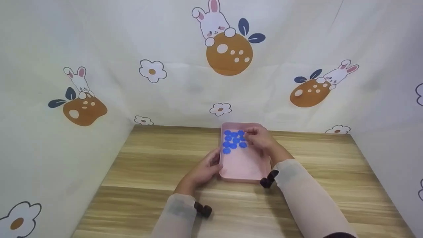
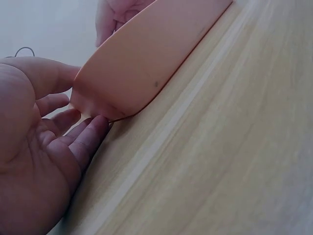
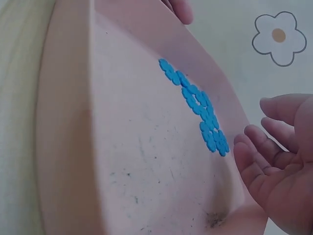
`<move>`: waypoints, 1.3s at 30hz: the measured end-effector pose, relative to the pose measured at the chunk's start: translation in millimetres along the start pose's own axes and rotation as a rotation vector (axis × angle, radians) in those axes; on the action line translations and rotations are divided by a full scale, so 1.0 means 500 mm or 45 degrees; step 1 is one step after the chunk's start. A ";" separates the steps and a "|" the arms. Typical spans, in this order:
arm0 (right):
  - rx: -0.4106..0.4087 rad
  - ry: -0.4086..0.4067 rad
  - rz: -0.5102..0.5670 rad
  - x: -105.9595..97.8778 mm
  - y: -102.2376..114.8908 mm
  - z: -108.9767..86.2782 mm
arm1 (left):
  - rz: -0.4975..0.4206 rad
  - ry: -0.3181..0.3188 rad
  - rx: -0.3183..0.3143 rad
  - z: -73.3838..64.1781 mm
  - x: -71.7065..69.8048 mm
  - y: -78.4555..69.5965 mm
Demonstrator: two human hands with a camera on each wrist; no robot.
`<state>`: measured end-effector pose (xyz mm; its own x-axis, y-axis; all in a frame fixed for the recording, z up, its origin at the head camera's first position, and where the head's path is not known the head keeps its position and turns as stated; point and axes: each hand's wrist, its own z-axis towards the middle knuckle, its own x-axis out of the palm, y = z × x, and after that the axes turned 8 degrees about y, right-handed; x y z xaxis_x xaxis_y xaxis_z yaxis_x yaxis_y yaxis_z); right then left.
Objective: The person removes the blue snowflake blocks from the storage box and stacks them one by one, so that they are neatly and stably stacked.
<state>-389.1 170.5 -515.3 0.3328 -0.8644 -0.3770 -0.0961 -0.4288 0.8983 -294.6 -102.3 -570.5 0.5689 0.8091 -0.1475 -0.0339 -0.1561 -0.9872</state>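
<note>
And there's nothing to read here, no word, label, brand, number or sign in any of the 3 views: none legible on the tray [image 1: 244, 167], none on the blue pieces [image 1: 236, 140], none on the table [image 1: 158, 158], none on the sleeves [image 1: 307, 191], and the cloth [image 1: 165, 36] shows printed pictures, no legible lettering.
</note>
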 end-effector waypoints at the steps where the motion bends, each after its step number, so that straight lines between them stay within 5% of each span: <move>1: 0.002 0.009 -0.023 -0.001 0.000 0.004 | 0.004 0.004 -0.004 0.000 0.000 0.000; 9: 0.011 0.087 -0.142 -0.001 -0.005 0.033 | 0.050 0.014 -0.007 -0.009 -0.004 0.003; 23: 0.102 0.100 -0.163 -0.001 -0.019 0.049 | -0.041 0.032 -0.012 -0.009 -0.005 -0.003; 39: 0.264 0.189 -0.133 -0.018 -0.014 0.050 | 0.006 0.009 -0.049 -0.006 -0.003 -0.005</move>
<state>-415.0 174.8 -523.7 0.4835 -0.7711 -0.4143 -0.2387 -0.5715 0.7851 -293.1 -104.8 -567.8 0.5746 0.8043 -0.1512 -0.0049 -0.1814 -0.9834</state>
